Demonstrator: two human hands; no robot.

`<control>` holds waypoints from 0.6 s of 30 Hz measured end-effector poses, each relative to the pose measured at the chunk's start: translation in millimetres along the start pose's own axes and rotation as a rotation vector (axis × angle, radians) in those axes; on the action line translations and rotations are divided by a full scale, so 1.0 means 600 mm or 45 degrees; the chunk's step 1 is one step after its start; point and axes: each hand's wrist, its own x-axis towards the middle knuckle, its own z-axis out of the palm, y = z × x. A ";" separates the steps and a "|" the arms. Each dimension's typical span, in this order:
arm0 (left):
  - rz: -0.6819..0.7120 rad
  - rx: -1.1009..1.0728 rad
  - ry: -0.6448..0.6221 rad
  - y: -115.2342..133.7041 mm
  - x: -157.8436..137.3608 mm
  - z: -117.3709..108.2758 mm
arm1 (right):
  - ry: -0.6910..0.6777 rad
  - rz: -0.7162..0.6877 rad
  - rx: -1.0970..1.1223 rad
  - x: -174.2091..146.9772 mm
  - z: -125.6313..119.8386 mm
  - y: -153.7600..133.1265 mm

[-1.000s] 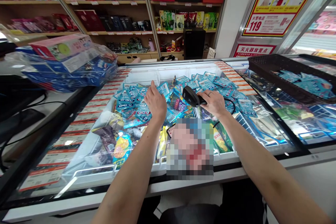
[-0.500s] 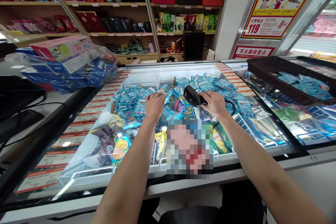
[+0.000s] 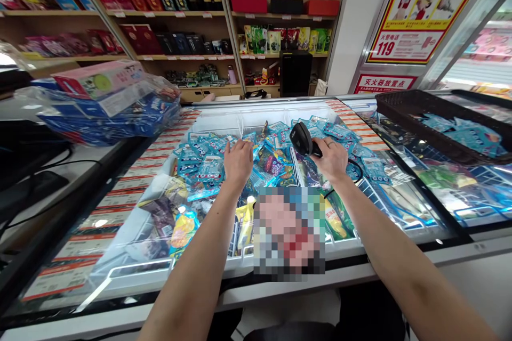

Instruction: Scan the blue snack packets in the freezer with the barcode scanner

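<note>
My right hand (image 3: pixel 333 160) is closed round the handle of a black handheld barcode scanner (image 3: pixel 301 139), its head tilted up to the left. A black cable runs from it beneath my right wrist. My left hand (image 3: pixel 239 161) lies palm down over the blue snack packets (image 3: pixel 210 166), fingers stretched forward, with nothing visible in its grasp. More blue packets (image 3: pixel 338 130) spread behind the scanner on the glass top of a chest freezer (image 3: pixel 132 245). Between my hands, colourful purple and yellow packs (image 3: pixel 275 164) are visible. A blurred patch hides the area nearest me.
A brown basket (image 3: pixel 424 122) with blue packets stands at the right. To the left lie plastic-wrapped blue packages (image 3: pixel 120 112) under a pink box (image 3: pixel 100 77). Price labels (image 3: pixel 120 194) line the freezer's left side. Stocked shelves (image 3: pixel 172 13) rise behind.
My right hand has moved slightly right with the scanner, whose head has lifted a little. My left hand has drawn away from the packet edge by its fingertips. The view has tilted slightly.
</note>
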 end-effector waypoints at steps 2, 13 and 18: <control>-0.001 -0.066 -0.067 0.016 0.011 0.004 | 0.013 0.011 0.001 0.001 0.000 0.000; 0.249 -0.387 -0.425 0.059 0.088 0.080 | -0.012 0.017 -0.012 0.004 0.005 0.001; 0.320 -0.302 -0.457 0.057 0.088 0.088 | -0.008 0.012 -0.020 0.004 0.006 0.002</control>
